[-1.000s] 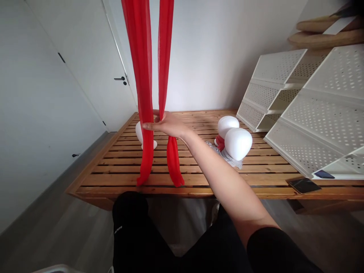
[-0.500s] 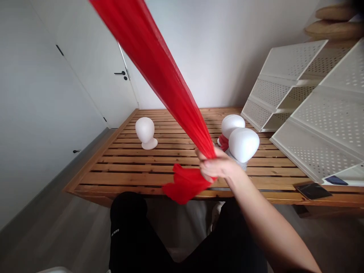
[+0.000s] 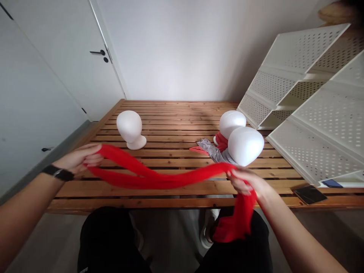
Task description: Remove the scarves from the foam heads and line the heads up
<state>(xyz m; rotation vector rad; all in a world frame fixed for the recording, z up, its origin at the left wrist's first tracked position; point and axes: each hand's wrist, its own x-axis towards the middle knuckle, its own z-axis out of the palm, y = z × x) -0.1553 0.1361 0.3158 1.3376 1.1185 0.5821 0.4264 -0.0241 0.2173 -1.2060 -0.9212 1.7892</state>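
Item held: red scarf (image 3: 176,181), suspended between both hands over the near part of the counter (image 3: 136,203). Bearings are taken from the scarf's middle, twelve o'clock toward the wall (image 3: 184,57).

Left hand (image 3: 83,156) sits between nine and ten o'clock, its fingers pressed together on a looped end; two strands leave it and merge toward the centre. Right hand (image 3: 246,184) sits at three o'clock, fingers closed round the gathered band; blur prevents placing each finger. Long axis: roughly nine to three, sagging slightly. A loose tail drops below the right hand, before the right knee (image 3: 260,235). Neither hand is nearer, both being on the scarf.

Single white head form (image 3: 129,125), upright, between ten and eleven o'clock, nearer the left hand. Two more, a front head form (image 3: 246,146) and a rear head form (image 3: 231,123), at about two o'clock, nearer the right hand. Grey cloth (image 3: 214,149) lies beside them; red fabric (image 3: 222,142) shows at the rear one's neck.

Containers: white perforated bins (image 3: 309,117), two o'clock, open-sided; contents of the upper compartments not discernible. Dark blue item (image 3: 332,184) at the bottom of the nearer unit. Dark phone-like slab (image 3: 309,194), three o'clock, flat.
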